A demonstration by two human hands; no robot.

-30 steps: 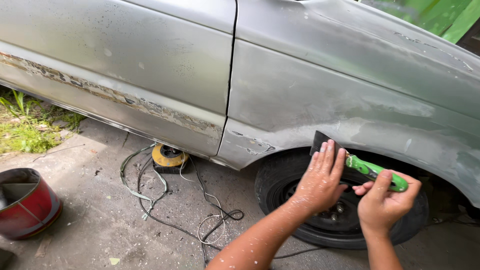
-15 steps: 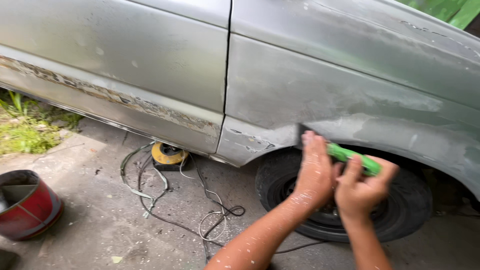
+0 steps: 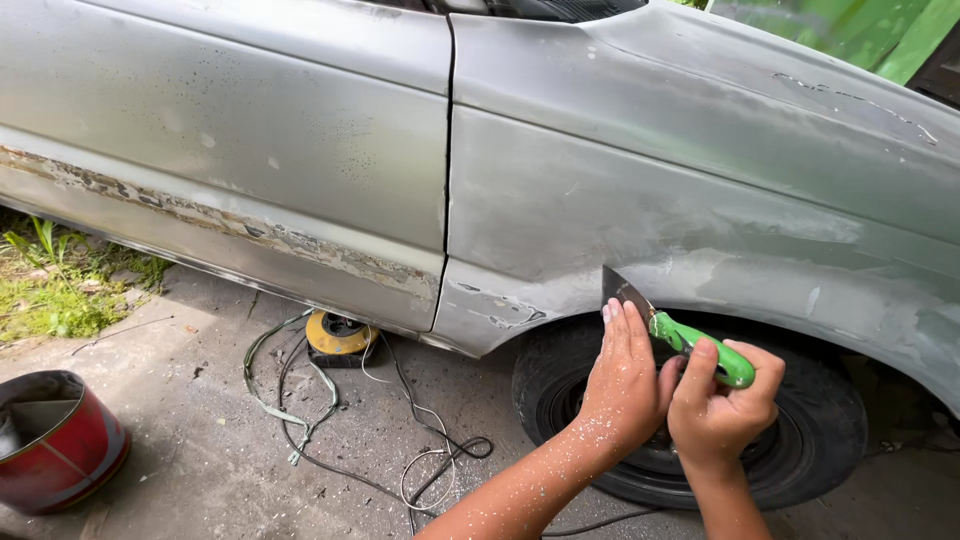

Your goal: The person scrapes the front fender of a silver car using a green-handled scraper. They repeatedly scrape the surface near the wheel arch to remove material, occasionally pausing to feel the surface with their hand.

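Two hands: both on one scraper (image 3: 640,305), at the wheel arch of the silver car (image 3: 600,200).
Right hand (image 3: 725,405): clamped round the scraper's green handle (image 3: 705,350).
Left hand (image 3: 625,380): fingers flat and together, pressing the dark blade onto the panel above the tyre (image 3: 820,420).
Step, judged: spreading or scraping filler along the arch.
Next move calls for: steady blade angle, even pressure.
Left of the tyre: yellow tool (image 3: 338,335), cables (image 3: 330,430), red bucket (image 3: 60,440).
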